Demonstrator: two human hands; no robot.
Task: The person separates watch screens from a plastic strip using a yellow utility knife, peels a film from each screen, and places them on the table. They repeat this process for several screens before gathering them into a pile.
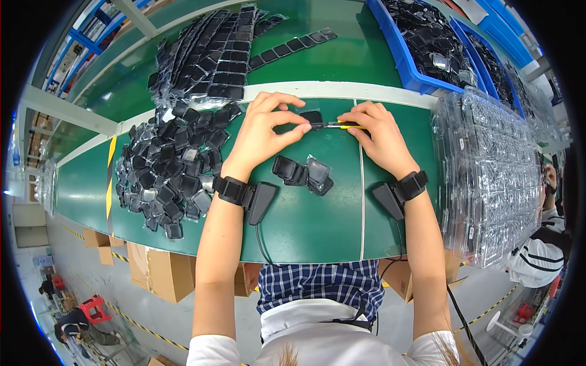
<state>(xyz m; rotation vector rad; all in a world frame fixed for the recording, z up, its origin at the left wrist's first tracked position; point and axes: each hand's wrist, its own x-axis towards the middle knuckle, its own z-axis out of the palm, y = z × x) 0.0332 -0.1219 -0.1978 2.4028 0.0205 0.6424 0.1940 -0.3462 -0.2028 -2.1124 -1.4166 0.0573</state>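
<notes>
Over the green tabletop my left hand [268,122] pinches the edge of a small black square piece [312,116], thumb and forefinger closed. My right hand [379,135] is closed around a slim yellow-and-black tool [345,125]. Its narrow metal front end points left and meets the black piece's near edge; its exact kind is too small to make out. Between my forearms lies a little group of black square pieces [290,170], at least one in clear film. A large heap of wrapped black squares [168,161] spreads left of my left hand.
Strips of black squares in clear film [229,58] lie beyond the white rail [329,90]. A blue bin [400,58] of black pieces stands far right. Stacked clear plastic trays [488,177] occupy the table's right end. Cardboard boxes [168,271] sit below the near edge.
</notes>
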